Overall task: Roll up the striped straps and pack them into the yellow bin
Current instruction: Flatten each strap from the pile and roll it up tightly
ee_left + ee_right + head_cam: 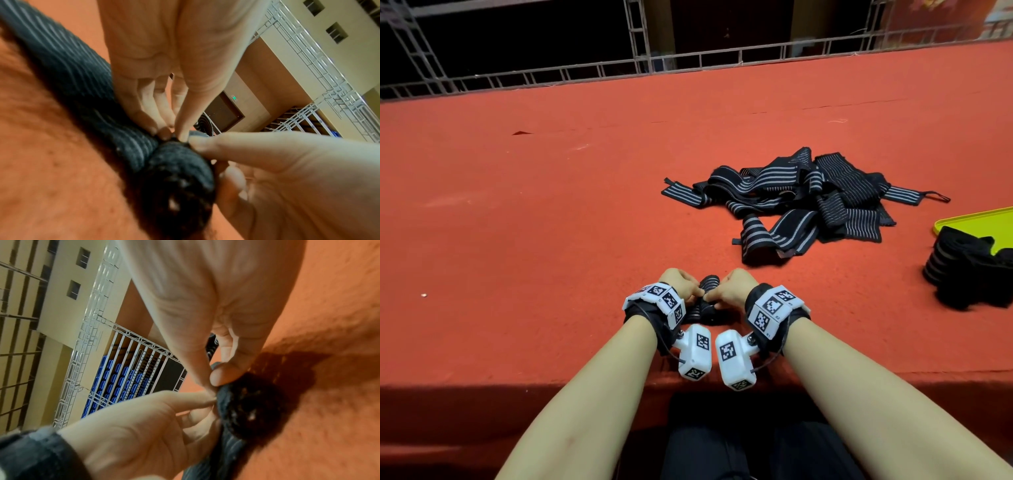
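The red bench (551,205) carries a loose pile of striped straps (808,202) at right, near the yellow bin (969,219). At the near edge, one strap (709,286) runs away from the person, its near end rolled. Left hand (681,284) and right hand (732,286) each keep a grip pinched on that roll.

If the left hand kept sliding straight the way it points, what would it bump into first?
Probably only bare red carpet. The left hand, pinching the strap roll, points away from the person, and the strap pile lies off to the right of that line.
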